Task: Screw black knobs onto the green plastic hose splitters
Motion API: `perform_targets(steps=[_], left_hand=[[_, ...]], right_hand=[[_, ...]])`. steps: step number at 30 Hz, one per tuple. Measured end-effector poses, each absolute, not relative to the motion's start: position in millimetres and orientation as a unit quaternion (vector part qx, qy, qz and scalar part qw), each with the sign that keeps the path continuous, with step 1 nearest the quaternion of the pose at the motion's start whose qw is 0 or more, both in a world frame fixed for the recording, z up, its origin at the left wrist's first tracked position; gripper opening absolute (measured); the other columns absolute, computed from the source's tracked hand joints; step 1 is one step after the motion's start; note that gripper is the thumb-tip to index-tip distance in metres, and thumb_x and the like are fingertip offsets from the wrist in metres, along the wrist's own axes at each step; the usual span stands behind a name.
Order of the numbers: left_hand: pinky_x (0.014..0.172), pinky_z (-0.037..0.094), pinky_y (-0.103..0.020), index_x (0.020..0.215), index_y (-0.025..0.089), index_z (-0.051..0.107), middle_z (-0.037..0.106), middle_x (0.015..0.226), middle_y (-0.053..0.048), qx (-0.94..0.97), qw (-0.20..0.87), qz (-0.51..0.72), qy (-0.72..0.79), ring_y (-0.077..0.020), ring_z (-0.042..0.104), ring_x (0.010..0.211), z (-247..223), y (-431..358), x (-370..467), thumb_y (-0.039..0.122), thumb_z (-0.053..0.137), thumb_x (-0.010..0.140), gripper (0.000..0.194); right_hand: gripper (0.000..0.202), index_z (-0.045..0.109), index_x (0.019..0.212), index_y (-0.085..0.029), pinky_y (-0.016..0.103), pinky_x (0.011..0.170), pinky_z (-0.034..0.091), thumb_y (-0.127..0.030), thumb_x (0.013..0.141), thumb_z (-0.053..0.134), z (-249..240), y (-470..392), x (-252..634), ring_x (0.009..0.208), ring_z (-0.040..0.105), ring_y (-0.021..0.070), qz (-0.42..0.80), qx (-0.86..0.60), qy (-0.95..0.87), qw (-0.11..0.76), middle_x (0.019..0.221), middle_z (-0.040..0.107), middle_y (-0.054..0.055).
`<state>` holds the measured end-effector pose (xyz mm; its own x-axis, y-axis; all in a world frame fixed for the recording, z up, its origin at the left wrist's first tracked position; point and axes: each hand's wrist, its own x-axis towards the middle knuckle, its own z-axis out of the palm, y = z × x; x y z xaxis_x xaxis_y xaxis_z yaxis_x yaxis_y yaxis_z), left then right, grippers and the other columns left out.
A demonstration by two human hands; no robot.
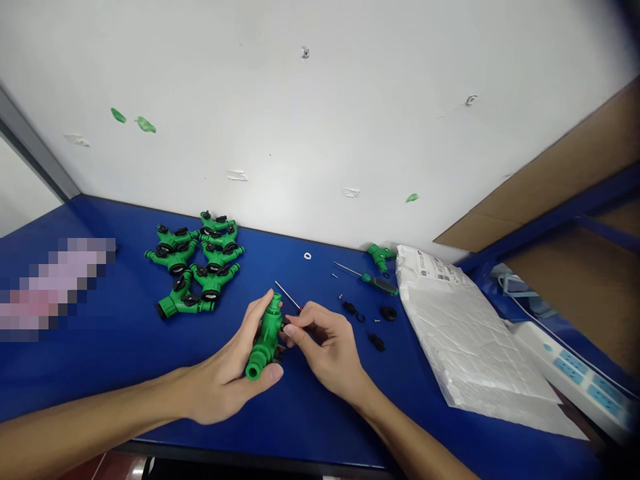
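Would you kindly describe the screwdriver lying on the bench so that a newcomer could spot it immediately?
Start at the blue workbench and find the white padded bag on its right side. Just left of the bag's far corner lies the screwdriver. Unlike the chunky green hose connectors piled to the left, it is slim, with a thin metal shaft and a green-and-black handle.

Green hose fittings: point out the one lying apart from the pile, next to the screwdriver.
It is the lone green fitting by the wall, just beyond the screwdriver and beside the white bag; the others sit piled at left or in the left hand.
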<state>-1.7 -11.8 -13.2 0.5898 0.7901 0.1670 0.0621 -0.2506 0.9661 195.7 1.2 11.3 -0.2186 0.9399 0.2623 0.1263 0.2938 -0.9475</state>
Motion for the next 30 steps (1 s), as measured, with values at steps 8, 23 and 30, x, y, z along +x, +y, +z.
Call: perform_targets(steps=[8,23,30], left_hand=[[0.117,0.019,-0.059,0.153,0.031,-0.019,0.0,0.161,-0.012,0.788,0.454,0.31,0.277,-0.0379,0.008,0.148,-17,-7,-3,0.028,0.048,0.097,0.088],[0.12,0.016,-0.051,0.155,0.038,0.01,0.023,0.162,-0.002,0.586,0.627,0.336,0.388,-0.0334,0.013,0.149,-4,-9,4,0.045,0.053,0.094,0.075],[0.117,0.025,-0.052,0.153,0.04,0.022,0.026,0.161,-0.001,0.502,0.71,0.371,0.326,-0.0326,0.022,0.147,-5,-2,-1,0.044,0.054,0.093,0.068]], right_hand=[[0.038,0.058,0.066,-0.016,0.023,0.05,0.041,-0.044,0.068,0.084,13,5,190,0.045,0.05,0.008,0.668,-0.428,-0.42,0.441,0.05,0.056,-0.005],[0.034,0.063,0.07,-0.015,0.022,0.049,0.045,-0.043,0.07,0.082,5,12,185,0.044,0.06,0.0101,0.633,-0.423,-0.45,0.467,0.051,0.065,-0.002],[0.033,0.066,0.074,-0.014,0.021,0.051,0.047,-0.037,0.065,0.087,5,18,198,0.049,0.063,0.0102,0.689,-0.378,-0.434,0.44,0.057,0.069,-0.001]])
